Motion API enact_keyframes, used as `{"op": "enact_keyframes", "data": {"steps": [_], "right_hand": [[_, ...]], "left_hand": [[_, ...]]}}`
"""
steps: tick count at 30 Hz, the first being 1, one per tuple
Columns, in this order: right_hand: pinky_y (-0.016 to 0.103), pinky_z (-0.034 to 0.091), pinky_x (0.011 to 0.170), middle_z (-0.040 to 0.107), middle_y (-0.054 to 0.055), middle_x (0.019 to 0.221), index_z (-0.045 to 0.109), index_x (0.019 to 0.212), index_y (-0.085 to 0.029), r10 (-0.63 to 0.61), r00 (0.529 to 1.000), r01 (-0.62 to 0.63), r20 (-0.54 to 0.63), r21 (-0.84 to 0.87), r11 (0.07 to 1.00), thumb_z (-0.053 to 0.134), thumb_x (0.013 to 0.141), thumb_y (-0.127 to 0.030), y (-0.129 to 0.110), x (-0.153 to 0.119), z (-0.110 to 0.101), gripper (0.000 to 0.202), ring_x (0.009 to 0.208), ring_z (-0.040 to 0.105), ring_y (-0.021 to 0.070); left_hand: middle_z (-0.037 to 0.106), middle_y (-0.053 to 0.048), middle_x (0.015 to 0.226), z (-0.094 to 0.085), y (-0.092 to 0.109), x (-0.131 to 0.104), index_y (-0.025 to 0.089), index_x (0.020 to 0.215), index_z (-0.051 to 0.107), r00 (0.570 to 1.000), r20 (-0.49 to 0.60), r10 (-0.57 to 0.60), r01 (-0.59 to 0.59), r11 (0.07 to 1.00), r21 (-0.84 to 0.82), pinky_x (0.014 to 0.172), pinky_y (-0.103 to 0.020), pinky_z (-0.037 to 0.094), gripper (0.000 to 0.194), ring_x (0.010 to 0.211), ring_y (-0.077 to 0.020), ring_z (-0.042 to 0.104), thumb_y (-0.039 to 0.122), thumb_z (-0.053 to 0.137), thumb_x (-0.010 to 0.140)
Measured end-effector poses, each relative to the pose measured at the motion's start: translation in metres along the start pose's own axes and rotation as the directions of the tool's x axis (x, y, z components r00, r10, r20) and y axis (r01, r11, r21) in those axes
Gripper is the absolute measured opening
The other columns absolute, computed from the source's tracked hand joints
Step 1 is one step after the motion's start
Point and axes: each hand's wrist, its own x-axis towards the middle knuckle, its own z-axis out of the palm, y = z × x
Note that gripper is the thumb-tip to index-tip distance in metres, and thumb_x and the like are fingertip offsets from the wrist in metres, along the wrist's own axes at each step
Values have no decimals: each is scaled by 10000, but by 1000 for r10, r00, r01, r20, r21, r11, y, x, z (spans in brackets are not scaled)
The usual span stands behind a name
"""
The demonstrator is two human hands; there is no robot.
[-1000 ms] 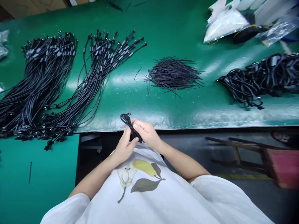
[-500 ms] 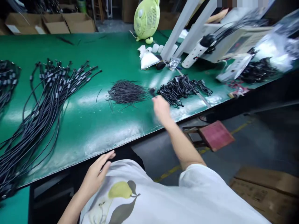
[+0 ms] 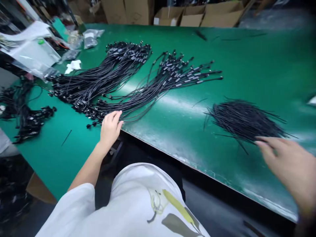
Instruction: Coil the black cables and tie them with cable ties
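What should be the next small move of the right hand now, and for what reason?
Probably the right hand should pinch one thin black strip from the near edge of the pile: its thumb and fingertips are already at that edge. The left hand is at the near ends of the long black cables.

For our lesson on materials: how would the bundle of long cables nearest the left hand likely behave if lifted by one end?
The long cables would probably sag, since they bend in loose curves. They may fan apart, as their tagged ends already spread. Some could snag, because strands cross near the left hand.
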Motion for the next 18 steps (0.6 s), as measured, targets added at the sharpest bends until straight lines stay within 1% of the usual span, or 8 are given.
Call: {"op": "enact_keyframes", "data": {"steps": [2, 4, 5, 9, 11, 13, 15, 18], "right_hand": [[459, 457, 643, 655, 175, 978, 683, 1056, -326, 68, 998, -68, -3, -80, 994, 329, 962, -435, -42, 31, 16, 382, 806, 634, 320], [446, 509, 729, 666, 162, 1035, 681, 1063, -253, -7, 997, 10, 70, -43, 999, 361, 959, -382, -91, 59, 30, 361, 858, 644, 302], [439, 523, 772, 663, 149, 1064, 670, 1095, -225, -70, 993, 69, 96, 12, 998, 373, 959, -355, -119, 71, 37, 351, 894, 645, 289], [378, 511, 901, 518, 172, 1330, 475, 1370, -151, -293, 956, 280, 21, 243, 929, 469, 947, -306, -230, 114, 62, 450, 1170, 550, 258], [354, 502, 877, 533, 181, 1294, 507, 1330, -144, -368, 929, 343, 25, 309, 887, 502, 943, -316, -267, 141, 75, 423, 1125, 567, 245], [314, 488, 827, 627, 139, 1093, 626, 1138, -143, -358, 928, 299, 107, 360, 884, 478, 960, -291, -280, 168, 86, 275, 972, 611, 204], [270, 463, 807, 658, 82, 940, 667, 977, -155, -284, 931, 176, 228, 401, 899, 448, 970, -247, -271, 191, 91, 238, 880, 616, 162], [248, 452, 746, 670, 30, 801, 683, 870, -176, -216, 900, 53, 379, 398, 916, 488, 945, -244, -243, 206, 85, 220, 768, 620, 145]], "left_hand": [[596, -185, 1275, -11, -29, 8, 134, 1144, 640, 996, 75, 37, -47, 990, 133, 1021, -524, 391, 289, 1220, -331, 508, 256, 557, 896], [641, -154, 1210, -20, -44, 13, 154, 997, 675, 980, 144, 134, -156, 976, 153, 1043, -538, 367, 181, 1182, -313, 545, 208, 532, 901], [666, -130, 1166, -24, -45, 14, 168, 961, 676, 973, 135, 187, -205, 970, 131, 1052, -527, 366, 180, 1145, -288, 572, 189, 504, 912], [717, -76, 982, -51, -13, 3, 209, 1058, 662, 928, -39, 371, -372, 928, -16, 916, -393, 483, 232, 946, -208, 640, 187, 466, 937], [730, -60, 925, -65, 3, -6, 232, 1139, 651, 870, -35, 493, -494, 868, -46, 822, -333, 508, 281, 867, -188, 653, 176, 467, 934], [738, -49, 887, -74, 0, -12, 252, 1189, 644, 839, -13, 544, -544, 839, -8, 785, -311, 511, 328, 809, -178, 662, 164, 462, 930], [743, -69, 893, -76, -24, -12, 246, 1207, 648, 887, -47, 459, -454, 887, 89, 785, -319, 510, 347, 798, -191, 672, 167, 450, 933], [730, -118, 1058, -71, -78, -2, 231, 1256, 630, 972, -114, 207, -186, 967, 175, 803, -353, 504, 372, 916, -242, 681, 201, 418, 952]]}}
